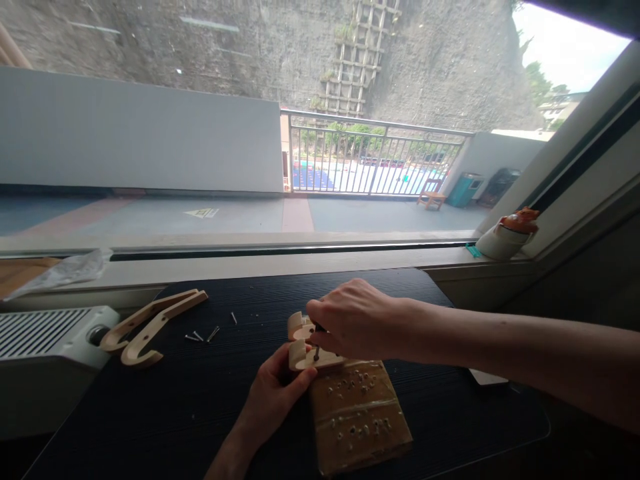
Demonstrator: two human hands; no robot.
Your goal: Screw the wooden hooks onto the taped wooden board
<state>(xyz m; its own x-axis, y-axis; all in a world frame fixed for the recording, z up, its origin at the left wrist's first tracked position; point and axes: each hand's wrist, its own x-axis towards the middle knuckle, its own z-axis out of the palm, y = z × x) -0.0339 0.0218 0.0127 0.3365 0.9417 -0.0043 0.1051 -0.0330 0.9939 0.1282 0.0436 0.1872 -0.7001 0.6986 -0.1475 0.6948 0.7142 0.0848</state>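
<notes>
My left hand (273, 393) grips the near end of a pale wooden hook piece (303, 355) that rests on the far edge of a brown wooden block (357, 417) marked with small holes. A second wooden hook piece (299, 326) lies just behind it. My right hand (353, 319) reaches in from the right with fingers pinched round a small dark tool or screw (316, 350) standing on the wooden piece; I cannot make out which. Both hands are closed.
Two more curved wooden hooks (150, 327) lie at the left of the dark table (190, 407), with several loose screws (207, 333) beside them. A white radiator (45, 340) stands at the left. A window sill (260, 263) runs behind, with a small figurine (507, 233) at its right.
</notes>
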